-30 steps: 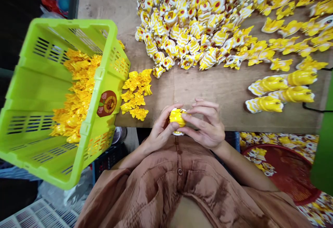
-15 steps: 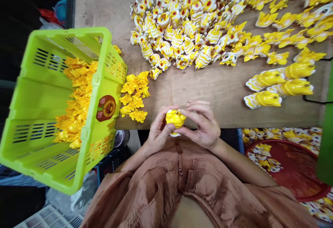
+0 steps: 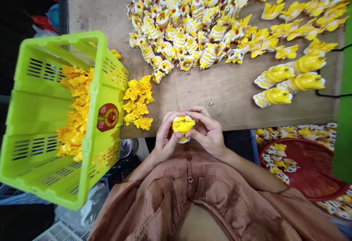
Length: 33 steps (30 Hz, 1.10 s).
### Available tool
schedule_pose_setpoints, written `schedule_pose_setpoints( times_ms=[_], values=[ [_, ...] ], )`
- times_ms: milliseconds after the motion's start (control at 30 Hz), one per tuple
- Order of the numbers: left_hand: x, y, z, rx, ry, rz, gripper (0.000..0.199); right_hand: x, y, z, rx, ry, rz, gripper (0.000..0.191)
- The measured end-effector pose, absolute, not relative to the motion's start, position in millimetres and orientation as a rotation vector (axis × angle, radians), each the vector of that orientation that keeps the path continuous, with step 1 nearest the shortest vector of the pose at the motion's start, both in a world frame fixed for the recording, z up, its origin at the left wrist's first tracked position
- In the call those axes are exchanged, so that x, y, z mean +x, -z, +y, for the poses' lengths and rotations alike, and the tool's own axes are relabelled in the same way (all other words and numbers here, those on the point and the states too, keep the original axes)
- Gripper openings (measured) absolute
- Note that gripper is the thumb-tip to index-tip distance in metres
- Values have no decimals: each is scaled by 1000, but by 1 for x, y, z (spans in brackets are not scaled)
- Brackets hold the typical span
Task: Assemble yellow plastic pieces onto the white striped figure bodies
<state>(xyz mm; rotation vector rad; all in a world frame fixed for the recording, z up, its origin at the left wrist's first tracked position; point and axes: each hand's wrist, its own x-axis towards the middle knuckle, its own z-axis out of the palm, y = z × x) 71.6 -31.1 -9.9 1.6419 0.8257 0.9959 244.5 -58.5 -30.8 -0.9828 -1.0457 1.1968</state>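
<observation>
Right of the green basket (image 3: pixel 112 94), level with the lower part of its sticker, both hands grip a small yellow-and-white piece (image 3: pixel 183 125) in front of the person's brown shirt (image 3: pixel 170 193). The left hand (image 3: pixel 166 138), on the side nearer the basket, is clamped on the piece, thumb on the near face and fingers curled behind, much as half a second ago. The right hand (image 3: pixel 207 132), on the side away from the basket, has changed: earlier its finger and thumb pinch the piece's edge while the other fingers fan out; now those fingers are drawn together around the far side and the thumb presses the near face, so that this hand, too, is clamped on it. A tiny brass-coloured bit (image 3: pixel 211 103), not visible in either earlier picture, now lies on the wooden table (image 3: pixel 198 87), farther from the basket than the held piece. The loose yellow parts (image 3: pixel 139 107) just right of the basket keep their arrangement, as do the yellow-striped figures (image 3: pixel 275 97) far to its right.
</observation>
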Motion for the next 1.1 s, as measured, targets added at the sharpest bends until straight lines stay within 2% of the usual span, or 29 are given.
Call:
schedule_pose_setpoints(
  times_ms=[200, 333, 533, 667, 833, 1100],
  values=[
    [72, 9, -30, 1625, -1013, 805, 49, 242, 28, -61, -996, -1251, -1007, 48],
    [72, 8, -32, 1661, -1007, 798, 46, 245, 28, -61, -995, -1140, -1130, 47],
    [73, 7, -38, 1493, -923, 884, 53, 266, 22, -55, -1023, -393, -1620, 60],
    [73, 6, -37, 1528, -906, 852, 50, 279, 19, -49, -971, -187, -1832, 57],
    [73, 7, -35, 1551, -850, 850, 53, 286, 15, -44, -988, -192, -1936, 43],
    [72, 8, -35, 1575, -863, 865, 45, 288, 10, -44, -991, -250, -1934, 51]
  ],
)
